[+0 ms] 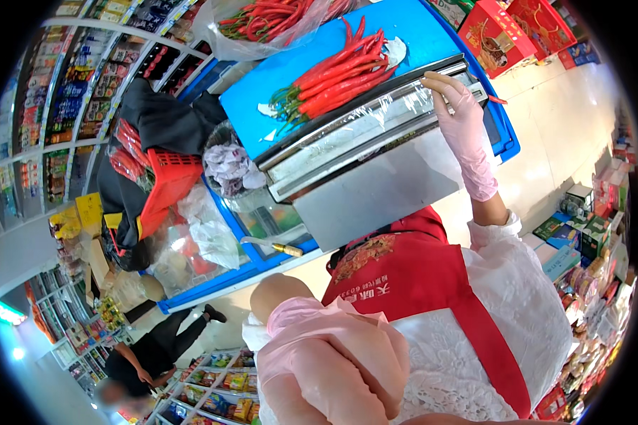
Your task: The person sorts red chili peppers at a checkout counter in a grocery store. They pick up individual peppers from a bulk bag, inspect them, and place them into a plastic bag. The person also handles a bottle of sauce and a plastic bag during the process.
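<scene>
Long red chili peppers (340, 77) with green stems lie in a pile on a blue board (244, 103), with white scraps beside them. Along the board's near side runs a film-wrapping machine (351, 138) with clear plastic film (377, 114) and a flat grey plate. My right hand (452, 101), in a thin pink glove, reaches to the machine's right end, its extended fingertips at the film's edge and nothing visibly held. Raised close to the camera is my gloved left hand (332, 361), its fingers bent; whether it holds anything is hidden.
A clear bag of more chilies (276, 26) stands behind the board. At left are a red plastic basket (173, 180), dark cloth and a crumpled purple-white bundle (231, 167). A yellow-handled tool (287, 248) lies on the blue-edged freezer. Another person (149, 356) is beyond, near shelves.
</scene>
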A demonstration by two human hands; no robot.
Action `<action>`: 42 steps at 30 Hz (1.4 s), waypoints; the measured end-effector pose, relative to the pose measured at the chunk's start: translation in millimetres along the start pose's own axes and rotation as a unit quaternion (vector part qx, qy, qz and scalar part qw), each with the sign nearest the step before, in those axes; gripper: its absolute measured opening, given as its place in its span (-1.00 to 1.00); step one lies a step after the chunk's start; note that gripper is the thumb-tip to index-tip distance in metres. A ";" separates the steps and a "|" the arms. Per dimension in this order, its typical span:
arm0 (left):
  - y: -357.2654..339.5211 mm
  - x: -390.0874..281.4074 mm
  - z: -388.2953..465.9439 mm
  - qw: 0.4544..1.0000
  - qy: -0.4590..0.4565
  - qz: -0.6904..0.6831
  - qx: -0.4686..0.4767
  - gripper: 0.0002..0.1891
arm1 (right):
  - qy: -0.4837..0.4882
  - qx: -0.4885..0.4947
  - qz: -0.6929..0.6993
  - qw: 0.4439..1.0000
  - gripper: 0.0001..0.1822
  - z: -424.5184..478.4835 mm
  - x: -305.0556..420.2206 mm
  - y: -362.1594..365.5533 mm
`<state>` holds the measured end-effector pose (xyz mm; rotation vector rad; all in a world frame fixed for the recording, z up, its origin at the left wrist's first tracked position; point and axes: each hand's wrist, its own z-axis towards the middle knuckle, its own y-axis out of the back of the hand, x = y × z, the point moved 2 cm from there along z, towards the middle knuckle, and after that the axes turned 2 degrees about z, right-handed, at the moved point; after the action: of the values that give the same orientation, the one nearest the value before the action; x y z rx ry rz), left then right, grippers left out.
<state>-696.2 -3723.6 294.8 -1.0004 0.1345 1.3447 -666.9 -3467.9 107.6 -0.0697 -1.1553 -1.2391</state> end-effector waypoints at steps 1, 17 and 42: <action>-1.2 -1.3 -7.3 1.000 0.002 -0.004 -0.004 -0.84 | 0.001 -0.004 0.005 1.000 -0.79 -3.2 0.2 1.6; 222.1 108.4 -121.3 0.487 0.170 0.819 -0.253 -0.68 | 0.031 0.027 -0.186 0.982 -0.83 -4.7 -100.6 6.8; 244.4 118.8 -119.9 0.679 0.272 0.579 -0.360 -0.71 | -0.194 0.205 0.016 0.959 -0.66 21.2 -99.7 -10.1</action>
<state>-815.9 -3740.1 23.5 -2.1968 0.8666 2.2741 -676.0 -3390.0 41.7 -0.0194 -1.7275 -0.9556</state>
